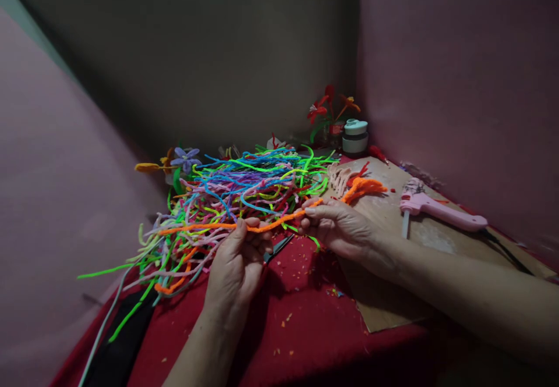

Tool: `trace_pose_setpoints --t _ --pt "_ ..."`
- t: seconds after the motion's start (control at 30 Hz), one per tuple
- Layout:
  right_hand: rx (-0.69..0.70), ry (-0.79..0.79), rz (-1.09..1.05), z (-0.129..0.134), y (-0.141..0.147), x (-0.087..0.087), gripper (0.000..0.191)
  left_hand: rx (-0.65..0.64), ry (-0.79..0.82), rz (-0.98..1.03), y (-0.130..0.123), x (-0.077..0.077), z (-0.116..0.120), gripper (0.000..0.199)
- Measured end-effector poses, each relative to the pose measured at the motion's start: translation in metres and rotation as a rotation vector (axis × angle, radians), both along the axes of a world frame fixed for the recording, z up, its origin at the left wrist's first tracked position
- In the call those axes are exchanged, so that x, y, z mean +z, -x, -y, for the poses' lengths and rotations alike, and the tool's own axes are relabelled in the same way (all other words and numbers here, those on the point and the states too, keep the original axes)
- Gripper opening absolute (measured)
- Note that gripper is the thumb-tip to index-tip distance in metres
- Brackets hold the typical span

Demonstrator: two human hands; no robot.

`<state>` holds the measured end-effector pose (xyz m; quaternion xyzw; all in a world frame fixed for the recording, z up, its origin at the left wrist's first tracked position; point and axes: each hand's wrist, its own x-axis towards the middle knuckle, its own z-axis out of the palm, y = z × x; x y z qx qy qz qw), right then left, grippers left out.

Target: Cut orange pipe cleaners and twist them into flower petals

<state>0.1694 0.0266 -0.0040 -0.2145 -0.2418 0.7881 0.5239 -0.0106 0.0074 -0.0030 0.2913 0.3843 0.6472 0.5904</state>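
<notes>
An orange fuzzy stem [279, 222] runs roughly level between my two hands, in front of a big heap of coloured fuzzy stems [248, 186]. My left hand [244, 247] pinches it near its middle with thumb and fingers. Close to the stem's right end, my right hand [327, 224] holds it between thumb and fingertips. Beyond the right hand lies a bundle of orange pieces [364, 188]. Scissors [278, 248], partly hidden by my left hand, rest on the red cloth [305, 317].
A pink glue gun [445, 211] lies on a brown board [393, 294] at the right, its cord trailing to the right edge. Behind stand a lidded container [355, 138] and red fuzzy flowers [321, 109]. A purple flower [187, 160] is at back left. Small scraps dot the cloth.
</notes>
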Motion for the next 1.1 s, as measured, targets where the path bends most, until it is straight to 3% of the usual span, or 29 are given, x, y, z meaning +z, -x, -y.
trace_pose_setpoints --t 0.13,0.23,0.43,0.6,0.9,1.1 --pt "-0.032 -0.093 0.075 0.002 0.002 0.0 0.009 -0.125 -0.071 -0.083 -0.005 0.002 0.007 0.032" --pt "-0.038 -0.186 0.125 0.004 0.004 0.0 0.008 -0.212 -0.077 -0.162 -0.012 0.004 0.014 0.028" --pt "0.041 -0.256 0.463 0.011 0.001 0.003 0.008 -0.108 -0.097 -0.336 -0.017 0.004 0.019 0.014" --pt "0.122 -0.451 0.744 0.014 -0.004 0.004 0.012 -0.095 -0.1 -0.444 -0.015 0.004 0.02 0.013" --pt "0.206 -0.408 0.711 0.016 -0.001 -0.002 0.012 -0.11 -0.132 -0.535 -0.014 0.005 0.023 0.013" --pt "0.26 -0.361 0.639 0.019 0.0 -0.002 0.008 -0.144 -0.082 -0.459 -0.016 0.009 0.024 0.016"
